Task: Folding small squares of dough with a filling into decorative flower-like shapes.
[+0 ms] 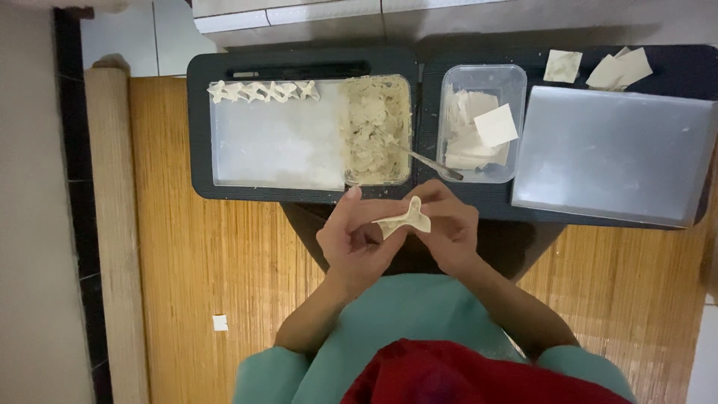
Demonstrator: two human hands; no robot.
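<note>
Overhead view of a dumpling being folded above a low black table. The left hand and the right hand meet at centre, near the table's near edge, with a folded dumpling wrapper held between them. Fingers of both hands are curled and pinched on the wrapper's edges; its pale wings project upward between the fingertips. Neither hand touches the table.

On the far left, a rectangular tray carries 1 row of finished dumplings along its far edge, while its right part holds pale filling. A metal spoon lies with its bowl toward the filling and its handle toward a clear plastic tub of square wrappers. To the right sits a closed grey lid or tray; loose wrapper squares lie beyond it. A woven mat covers the floor.

For a sound seal, the judgement is that pressure should fall on the seam only, squeezing air away from the filled centre, with the thin dough supported so that it does not tear.
</note>
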